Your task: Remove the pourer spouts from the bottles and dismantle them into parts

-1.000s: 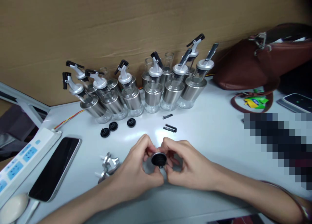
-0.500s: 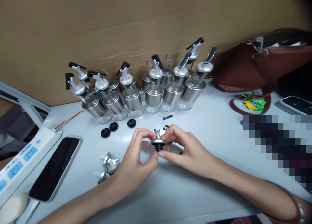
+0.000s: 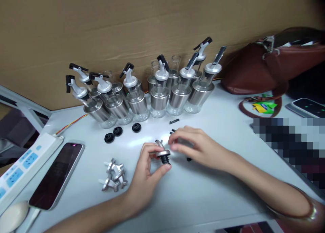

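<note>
Okay, left hand [image 3: 148, 173] has a pour spout [image 3: 163, 153] pinched between thumb and fingers, ribbed black end down, on the near side of the bottle row [image 3: 159, 99]. Right hand [image 3: 196, 143], same side of the row, has thumb and fingertips slightly parted; can't tell if anything's in it. Three black stoppers [image 3: 117, 131] lie just in front of the row, loose silver spouts [image 3: 118, 168] farther out on the tabletop [image 3: 215, 199].
</note>
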Demonstrator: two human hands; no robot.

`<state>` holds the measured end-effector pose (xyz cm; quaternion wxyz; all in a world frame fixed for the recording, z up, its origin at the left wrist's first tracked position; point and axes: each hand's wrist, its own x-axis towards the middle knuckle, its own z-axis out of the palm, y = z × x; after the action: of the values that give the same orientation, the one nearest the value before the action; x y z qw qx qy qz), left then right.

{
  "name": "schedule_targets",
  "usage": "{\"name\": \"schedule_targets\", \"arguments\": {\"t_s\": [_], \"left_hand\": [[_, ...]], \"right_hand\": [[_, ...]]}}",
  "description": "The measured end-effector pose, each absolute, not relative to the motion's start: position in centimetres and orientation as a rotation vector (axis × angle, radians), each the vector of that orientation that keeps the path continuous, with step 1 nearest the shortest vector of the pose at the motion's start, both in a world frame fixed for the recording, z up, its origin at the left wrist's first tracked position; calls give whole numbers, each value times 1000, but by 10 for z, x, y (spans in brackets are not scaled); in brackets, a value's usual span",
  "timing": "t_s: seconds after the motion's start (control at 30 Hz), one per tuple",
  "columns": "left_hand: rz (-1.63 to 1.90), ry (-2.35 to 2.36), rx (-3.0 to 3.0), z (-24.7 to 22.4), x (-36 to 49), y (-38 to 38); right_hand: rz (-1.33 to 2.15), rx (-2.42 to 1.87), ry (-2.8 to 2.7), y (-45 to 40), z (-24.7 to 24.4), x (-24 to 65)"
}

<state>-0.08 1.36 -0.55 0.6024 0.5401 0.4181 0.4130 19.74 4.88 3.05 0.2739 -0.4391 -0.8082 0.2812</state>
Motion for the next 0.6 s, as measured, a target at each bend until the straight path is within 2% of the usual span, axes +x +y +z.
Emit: {"name": "schedule_targets", "arguments": {"t_s": [0.07,0.13,0.27,0.6], "left_hand": [[915,952,1240,-6,-1,13],[841,943,1232,-5,-2,12],[796,935,1292,-3,-2,13],[800,930,1303,-1,-1,13]], "right_hand": [[515,-1327,-2116,59,28,209],[416,-1485,-2080,67,25,219],[451,-1642,-2165,73,19,224],[498,-1671,-2184,68,5,215]]}}
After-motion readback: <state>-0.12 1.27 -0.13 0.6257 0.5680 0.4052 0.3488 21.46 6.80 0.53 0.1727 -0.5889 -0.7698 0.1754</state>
